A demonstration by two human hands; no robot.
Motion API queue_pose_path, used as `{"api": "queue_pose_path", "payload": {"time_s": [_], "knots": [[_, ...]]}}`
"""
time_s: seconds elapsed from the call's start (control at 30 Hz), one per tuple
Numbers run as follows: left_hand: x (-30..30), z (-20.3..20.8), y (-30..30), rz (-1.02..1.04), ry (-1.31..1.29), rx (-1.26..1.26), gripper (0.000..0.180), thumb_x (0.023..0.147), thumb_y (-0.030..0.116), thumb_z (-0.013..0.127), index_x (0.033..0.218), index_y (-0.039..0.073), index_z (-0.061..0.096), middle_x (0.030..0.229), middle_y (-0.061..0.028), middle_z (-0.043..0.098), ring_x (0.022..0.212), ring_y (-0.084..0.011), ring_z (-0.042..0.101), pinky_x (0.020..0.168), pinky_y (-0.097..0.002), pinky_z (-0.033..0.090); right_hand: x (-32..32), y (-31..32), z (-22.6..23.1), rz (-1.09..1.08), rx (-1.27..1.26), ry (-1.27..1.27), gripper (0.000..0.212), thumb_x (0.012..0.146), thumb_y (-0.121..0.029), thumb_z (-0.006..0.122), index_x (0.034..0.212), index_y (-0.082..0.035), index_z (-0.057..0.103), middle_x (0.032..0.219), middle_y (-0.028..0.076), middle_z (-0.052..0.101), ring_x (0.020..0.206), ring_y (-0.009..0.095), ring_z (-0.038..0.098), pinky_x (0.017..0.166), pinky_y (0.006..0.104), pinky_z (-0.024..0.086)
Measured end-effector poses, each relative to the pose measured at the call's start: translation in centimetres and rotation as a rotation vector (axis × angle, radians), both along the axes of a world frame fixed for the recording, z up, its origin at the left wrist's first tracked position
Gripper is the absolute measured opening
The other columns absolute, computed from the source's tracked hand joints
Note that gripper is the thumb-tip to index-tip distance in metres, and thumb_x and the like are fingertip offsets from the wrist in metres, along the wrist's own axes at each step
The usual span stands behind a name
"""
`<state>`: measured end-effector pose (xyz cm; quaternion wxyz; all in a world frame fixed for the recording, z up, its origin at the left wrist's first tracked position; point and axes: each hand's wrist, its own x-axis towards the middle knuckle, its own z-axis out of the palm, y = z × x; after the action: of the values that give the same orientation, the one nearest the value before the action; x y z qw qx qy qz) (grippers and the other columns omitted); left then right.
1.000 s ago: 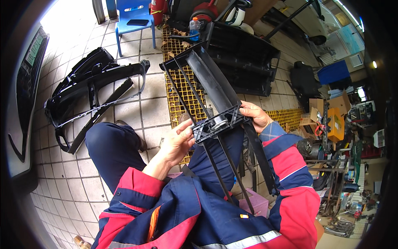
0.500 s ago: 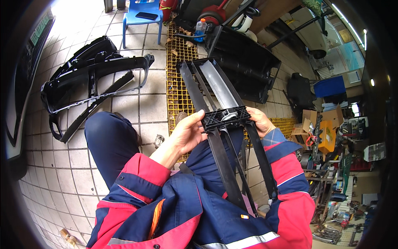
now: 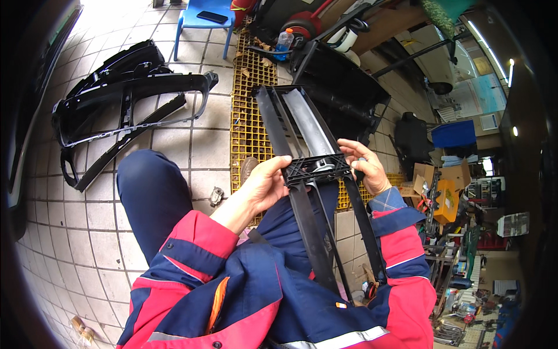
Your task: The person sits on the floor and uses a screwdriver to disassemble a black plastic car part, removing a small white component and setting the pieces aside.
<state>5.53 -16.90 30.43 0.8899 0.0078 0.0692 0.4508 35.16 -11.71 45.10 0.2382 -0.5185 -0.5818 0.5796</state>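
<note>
A long black plastic slatted frame [image 3: 317, 167], resembling a car's grille shutter, lies over my lap and extends away from me. A cross-piece with lattice ribs and a pale round fitting joins its slats in the middle. My left hand [image 3: 265, 185] is closed on the left end of this cross-piece, thumb on top and fingers beneath. At the right end, my right hand [image 3: 371, 168] has its fingers apart, close beside the frame; whether a fingertip touches it I cannot tell. One far slat looks silvery in the light.
Black car trim panels [image 3: 125, 110] lie on the tiled floor at left. A yellow floor grating [image 3: 247, 104] runs ahead, near a blue chair [image 3: 189, 20] with a phone on it. Farther right are a large black panel [image 3: 337, 87], cardboard boxes [image 3: 456, 173] and a tool-laden bench.
My right hand has loosened from the cross-piece and its fingers have spread. My left hand keeps its hold, and the frame stays nearly in place. The view has shifted slightly.
</note>
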Motion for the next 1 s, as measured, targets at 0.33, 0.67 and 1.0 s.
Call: {"api": "queue_pose_path", "payload": {"time_s": [0.33,0.67,1.0], "knots": [[0.0,-1.2,-0.3,-0.029,-0.001,-0.010,0.054,0.108,0.029,0.070,0.147,-0.006,0.062,0.138,-0.0243,0.076,0.128,-0.0370,0.076,0.119,-0.0672,0.056,-1.8,-0.6,3.7,0.219,0.254,-0.606,0.060,0.082,-0.009,0.089,0.140,-0.015,0.076,0.127,0.004,0.068,0.102,0.014,0.062,0.095,0.0324,0.057],[-0.5,-0.9,-0.5,-0.029,-0.023,0.000,0.040,0.095,0.025,0.075,0.128,0.003,0.074,0.142,-0.0270,0.074,0.133,-0.0424,0.072,0.120,-0.0759,0.049,-5.2,-0.4,7.2,0.254,0.383,-0.485,0.054,0.082,-0.002,0.084,0.135,-0.008,0.076,0.108,0.001,0.071,0.094,0.012,0.064,0.090,0.0305,0.056],[-0.4,0.2,-0.8,0.002,0.017,-0.023,0.067,0.099,0.043,0.072,0.152,0.003,0.065,0.148,-0.0182,0.072,0.139,-0.0403,0.068,0.118,-0.0703,0.052,-9.9,-0.1,8.5,0.303,0.400,-0.204,0.065,0.083,0.003,0.088,0.145,-0.008,0.072,0.119,0.005,0.081,0.093,0.011,0.063,0.087,0.0298,0.057]]}}
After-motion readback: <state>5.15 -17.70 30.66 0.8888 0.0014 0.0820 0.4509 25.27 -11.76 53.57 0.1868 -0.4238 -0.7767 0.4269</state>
